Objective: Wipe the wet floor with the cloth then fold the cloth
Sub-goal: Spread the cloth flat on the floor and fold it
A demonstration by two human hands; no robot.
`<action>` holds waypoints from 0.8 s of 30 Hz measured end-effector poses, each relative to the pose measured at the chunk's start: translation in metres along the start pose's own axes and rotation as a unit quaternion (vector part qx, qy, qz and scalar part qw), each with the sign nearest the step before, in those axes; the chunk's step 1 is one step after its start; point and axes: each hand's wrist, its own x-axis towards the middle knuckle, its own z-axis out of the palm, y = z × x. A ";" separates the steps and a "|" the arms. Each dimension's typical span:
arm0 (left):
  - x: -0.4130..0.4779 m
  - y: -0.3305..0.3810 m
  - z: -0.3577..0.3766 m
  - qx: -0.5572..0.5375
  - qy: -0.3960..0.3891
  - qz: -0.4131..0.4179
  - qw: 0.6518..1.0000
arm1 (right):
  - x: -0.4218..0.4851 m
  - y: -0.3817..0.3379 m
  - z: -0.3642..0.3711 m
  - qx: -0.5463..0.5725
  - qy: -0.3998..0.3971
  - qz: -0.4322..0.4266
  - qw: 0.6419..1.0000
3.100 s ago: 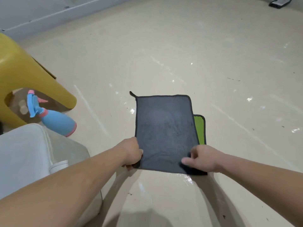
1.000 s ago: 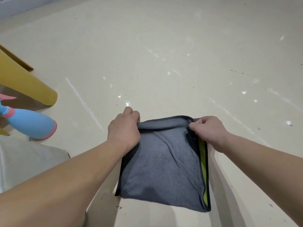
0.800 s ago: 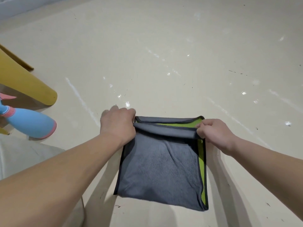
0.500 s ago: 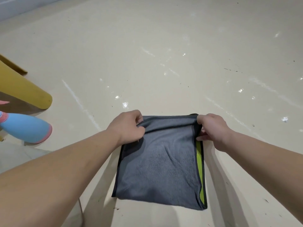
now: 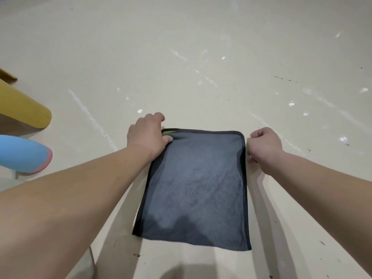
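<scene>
Where it all sits: glossy cream floor (image 5: pixel 201 47), fills pretty much the whole view, with pale streaks and little dark specks all over it.
Cloth: dark grey microfibre cloth (image 5: pixel 195 186) with black trim, rectangular, lying flat on the floor in the near middle, right between the two bare forearms. Long sides run near to far.
Yellow thing: yellow rounded plastic leg (image 5: pixel 24 109) at the left edge, foot on the floor, well apart from the cloth.
Bottle: light blue plastic bottle (image 5: pixel 22 154) with a pink base, tilted, just on the near side of the yellow leg. Only its lower part is in view.
Left hand: left hand (image 5: pixel 148 133) sits over the cloth's far-left corner, thumb on top of the fabric, fingers curled over the far edge, so it's got that corner pinched as far as I can see.
Right hand: right hand (image 5: pixel 263 148) is curled into a fist just beside the cloth's right edge, near the far-right corner. Nothing visible in it.
Green bit: lime green underside (image 5: pixel 169 132) peeks out at the far-left corner, right by the left thumb.
Wet spots: small bright wet glints (image 5: pixel 140 111) on the floor beyond the cloth.
</scene>
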 end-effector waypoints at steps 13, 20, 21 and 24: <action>-0.139 -0.009 0.012 0.196 -0.319 0.283 0.883 | -0.168 0.061 0.011 -0.565 -0.355 -0.373 0.645; -0.161 -0.015 0.012 0.303 -0.286 0.304 0.857 | -0.165 0.069 -0.001 -0.591 -0.315 -0.406 0.621; -0.163 -0.012 0.012 0.302 -0.291 0.290 0.860 | -0.164 0.071 -0.002 -0.598 -0.307 -0.408 0.619; -0.157 0.000 0.004 0.263 -0.328 0.241 0.875 | -0.165 0.065 -0.006 -0.535 -0.330 -0.370 0.684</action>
